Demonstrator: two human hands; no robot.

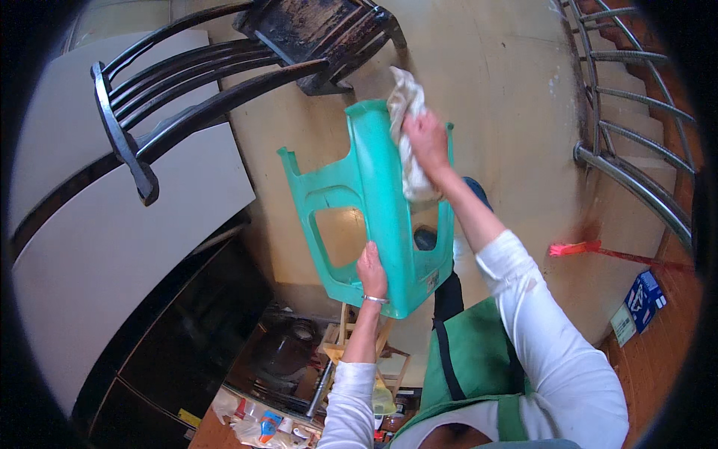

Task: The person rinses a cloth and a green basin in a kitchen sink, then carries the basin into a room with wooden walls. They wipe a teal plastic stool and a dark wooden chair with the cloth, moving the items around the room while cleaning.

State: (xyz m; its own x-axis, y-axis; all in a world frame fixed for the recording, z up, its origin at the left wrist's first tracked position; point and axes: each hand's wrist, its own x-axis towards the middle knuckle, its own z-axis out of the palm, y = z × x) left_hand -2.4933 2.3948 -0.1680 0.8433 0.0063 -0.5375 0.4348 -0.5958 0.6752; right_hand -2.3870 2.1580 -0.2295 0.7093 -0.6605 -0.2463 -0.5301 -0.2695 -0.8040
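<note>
A green plastic stool (381,185) is held tilted in front of me, its legs pointing up and away. My left hand (372,272), with a metal bangle at the wrist, grips the stool's frame near the seat end, beside an opening in its side. In my right hand (427,140) is a bunched whitish cloth (414,174), which lies against the upper part of a stool leg. One end of the cloth sticks up past the leg's tip. The underside of my left hand's grip is hidden.
A worn dark wooden chair (331,33) stands at the top, near a white panel (146,207) on the left. Metal stair railings (634,174) rise at the right. A red-handled tool (578,248) and a blue box (645,297) are at right. Bags and bottles crowd the lower left.
</note>
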